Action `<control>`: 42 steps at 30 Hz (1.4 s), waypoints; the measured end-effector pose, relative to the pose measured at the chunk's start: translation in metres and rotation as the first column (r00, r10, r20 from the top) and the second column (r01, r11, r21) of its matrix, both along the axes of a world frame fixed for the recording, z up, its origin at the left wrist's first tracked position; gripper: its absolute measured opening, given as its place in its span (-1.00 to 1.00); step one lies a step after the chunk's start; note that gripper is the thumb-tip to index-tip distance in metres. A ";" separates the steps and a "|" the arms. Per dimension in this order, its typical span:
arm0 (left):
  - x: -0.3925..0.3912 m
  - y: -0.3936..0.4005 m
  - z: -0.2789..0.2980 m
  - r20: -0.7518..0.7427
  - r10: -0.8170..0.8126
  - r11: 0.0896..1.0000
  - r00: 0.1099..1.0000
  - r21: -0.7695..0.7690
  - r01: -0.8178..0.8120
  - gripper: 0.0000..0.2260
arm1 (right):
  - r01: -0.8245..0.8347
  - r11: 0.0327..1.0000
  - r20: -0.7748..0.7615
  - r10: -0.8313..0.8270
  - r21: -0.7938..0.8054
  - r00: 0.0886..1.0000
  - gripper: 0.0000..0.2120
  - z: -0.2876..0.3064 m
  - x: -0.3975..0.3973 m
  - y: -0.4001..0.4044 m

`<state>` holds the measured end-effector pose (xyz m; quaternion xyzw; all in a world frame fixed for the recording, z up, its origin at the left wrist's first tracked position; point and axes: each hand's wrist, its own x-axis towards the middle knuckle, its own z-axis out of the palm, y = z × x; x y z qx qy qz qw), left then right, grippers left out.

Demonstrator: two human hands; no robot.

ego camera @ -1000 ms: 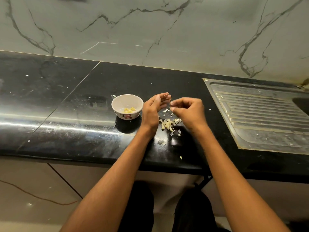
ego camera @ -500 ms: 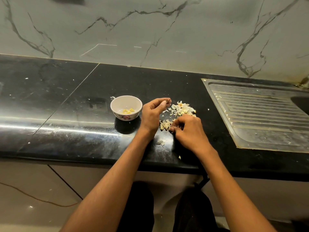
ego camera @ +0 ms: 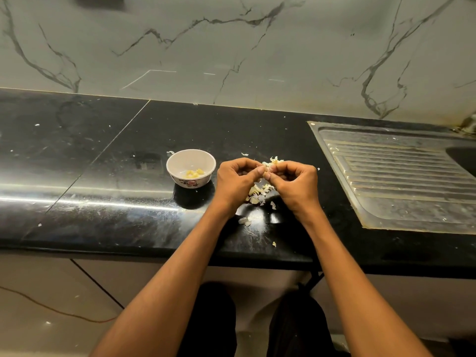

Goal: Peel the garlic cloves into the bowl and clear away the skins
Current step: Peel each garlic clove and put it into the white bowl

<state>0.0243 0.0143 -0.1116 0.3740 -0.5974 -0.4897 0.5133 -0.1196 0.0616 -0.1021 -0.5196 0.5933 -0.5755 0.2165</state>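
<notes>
At frame centre, the left hand and right hand meet, curled fingers pinching a garlic clove above the skins on the surface; bowl just left.

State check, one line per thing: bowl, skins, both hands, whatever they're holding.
bowl: upright on the counter, a few peeled cloves inside.
skins: loose pile on the counter beneath the hands, stray bits nearer the edge.
left hand: fingers curled, pinching a small clove.
right hand: fingers curled, pinching the same clove.
clove: held above the pile; peeled or not, cannot tell.
</notes>
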 end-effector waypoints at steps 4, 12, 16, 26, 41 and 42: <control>-0.001 0.001 0.000 0.025 0.007 1.000 1.000 -0.014 -0.007 -0.95 | 0.004 0.999 0.063 0.000 -0.053 0.998 -0.86 -0.006 0.001 0.001; -0.004 0.000 0.001 0.084 0.029 0.999 0.996 -0.018 -0.028 -0.90 | -0.062 0.997 0.147 0.067 -0.042 0.987 -0.87 -0.007 -0.003 0.004; -0.004 0.000 0.001 0.088 -0.004 1.000 0.996 -0.004 0.004 -0.92 | -0.031 0.998 0.050 0.034 -0.059 0.998 -0.88 -0.008 -0.004 0.003; -0.003 -0.003 0.000 0.081 0.004 1.000 0.997 -0.020 -0.003 -0.89 | -0.087 0.994 0.051 0.090 -0.065 0.995 -0.96 -0.009 -0.004 0.007; -0.005 -0.003 -0.003 0.100 -0.006 0.998 0.995 -0.054 0.011 -0.86 | -0.038 0.997 -0.057 0.034 -0.074 0.998 -0.92 -0.014 0.001 0.007; -0.005 -0.003 -0.003 0.109 0.000 0.998 0.994 -0.059 0.006 -0.84 | -0.025 0.995 -0.088 0.017 -0.092 0.996 -0.92 -0.014 0.002 0.007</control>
